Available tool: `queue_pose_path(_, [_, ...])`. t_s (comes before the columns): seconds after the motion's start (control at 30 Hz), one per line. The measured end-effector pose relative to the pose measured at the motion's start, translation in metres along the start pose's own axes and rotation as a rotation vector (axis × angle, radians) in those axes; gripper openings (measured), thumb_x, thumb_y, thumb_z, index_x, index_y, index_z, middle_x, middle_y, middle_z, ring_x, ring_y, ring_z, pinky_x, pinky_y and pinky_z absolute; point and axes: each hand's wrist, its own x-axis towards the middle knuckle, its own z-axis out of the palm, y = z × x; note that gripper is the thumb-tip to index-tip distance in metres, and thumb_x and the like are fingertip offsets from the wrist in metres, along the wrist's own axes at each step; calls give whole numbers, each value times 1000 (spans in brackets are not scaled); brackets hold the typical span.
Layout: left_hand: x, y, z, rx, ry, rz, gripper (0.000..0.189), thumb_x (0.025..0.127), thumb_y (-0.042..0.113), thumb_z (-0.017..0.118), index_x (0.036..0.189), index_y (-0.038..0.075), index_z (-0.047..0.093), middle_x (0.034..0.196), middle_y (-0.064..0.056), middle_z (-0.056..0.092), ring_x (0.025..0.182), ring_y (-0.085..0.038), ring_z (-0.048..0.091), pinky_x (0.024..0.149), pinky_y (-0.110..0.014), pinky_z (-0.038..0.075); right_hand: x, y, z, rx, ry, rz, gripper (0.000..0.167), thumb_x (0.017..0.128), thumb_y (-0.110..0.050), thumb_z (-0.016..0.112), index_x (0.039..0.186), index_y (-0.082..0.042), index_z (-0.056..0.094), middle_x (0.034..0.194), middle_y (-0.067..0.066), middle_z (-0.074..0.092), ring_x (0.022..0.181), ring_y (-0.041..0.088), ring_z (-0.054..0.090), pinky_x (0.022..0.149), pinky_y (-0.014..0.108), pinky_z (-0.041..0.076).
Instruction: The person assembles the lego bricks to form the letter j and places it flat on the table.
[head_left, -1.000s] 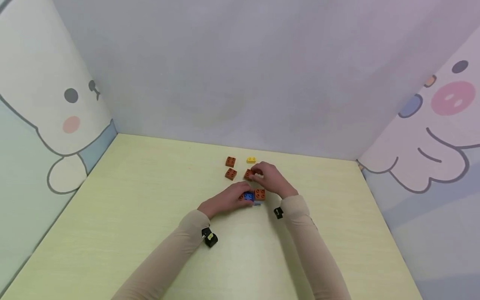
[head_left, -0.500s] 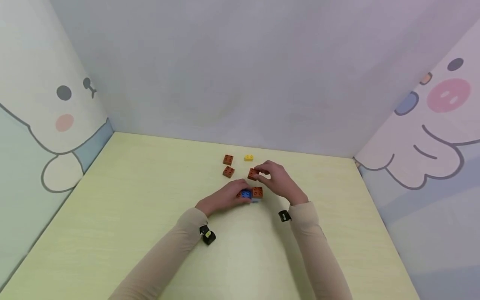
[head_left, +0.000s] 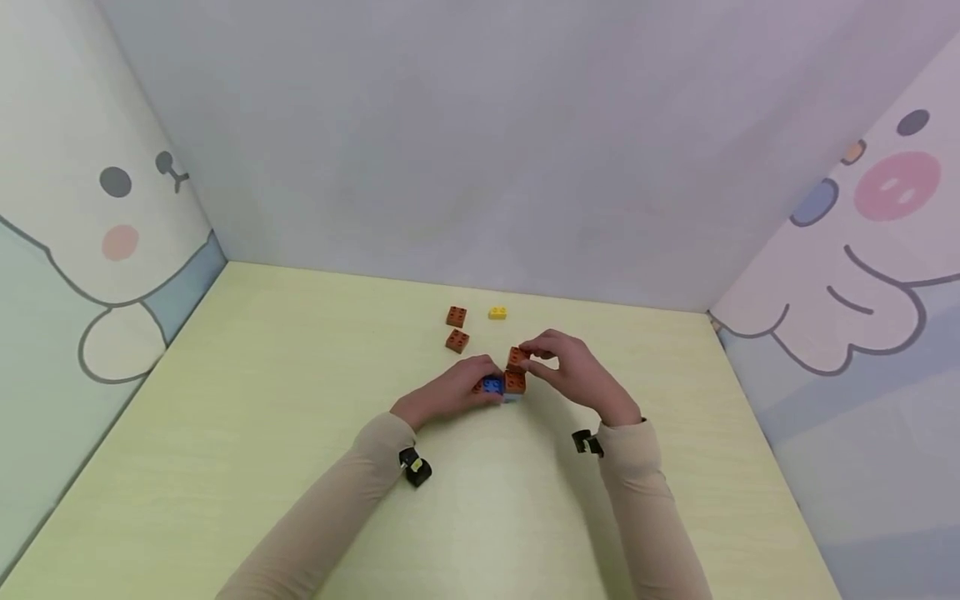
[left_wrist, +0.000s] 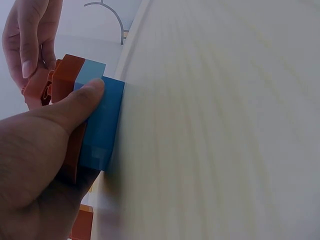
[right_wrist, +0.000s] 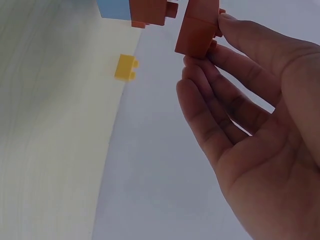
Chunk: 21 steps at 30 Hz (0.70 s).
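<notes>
My left hand [head_left: 453, 392] grips a small built block of toy bricks on the table, thumb along its near side. The block shows a blue brick [left_wrist: 107, 130] at the bottom, a light blue brick [left_wrist: 91, 71] and an orange-brown brick [left_wrist: 67, 75] on top at its right end. In the head view, a studded blue top [head_left: 492, 386] shows between the left thumb and fingers. With thumb and fingertips, my right hand [head_left: 573, 371] pinches another orange-brown brick [right_wrist: 196, 30]. That brick is tilted just above the studs of the block's right end, a narrow gap between them in the right wrist view.
Two loose orange-brown bricks, one farther back [head_left: 456, 316] and one nearer [head_left: 457, 340], lie beyond the left hand. A yellow brick [head_left: 498, 313] lies to their right. The pale yellow table [head_left: 337, 333] ends at a grey back wall [head_left: 450, 167], with cartoon-printed side walls.
The right hand has lifted the orange-brown brick off the table and brought it right and nearer, over the block's right end. The left hand keeps its grip on the block.
</notes>
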Motion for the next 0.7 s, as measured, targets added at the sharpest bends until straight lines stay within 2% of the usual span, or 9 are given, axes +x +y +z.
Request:
queue_pose_path(0.3, [0,2,0,-22,-2,-10,40,100,34,66,132,10,63,122,-3,63,107,-13,58,98,-35,51,-7,-2,-2,15,-50,2,27,98,-24,70,123,-15,73,114,-1,71,111,22,68,98,43,56])
queue_pose_path(0.5, [-1,3,0,-18,2,-12,40,100,35,66,131,11,63,123,-2,63,108,-13,58,100,-36,51,-10,-4,-2,38,-71,-17,29,98,-20,69,126,-11,71,115,3,71,110,29,68,97,50,55])
queue_pose_path(0.7, [-1,3,0,-14,9,-7,39,99,33,68,130,11,63,123,-2,63,109,-14,58,101,-36,51,-10,-3,-1,27,-76,-27,31,99,-21,69,128,-12,70,115,2,71,106,20,66,94,52,55])
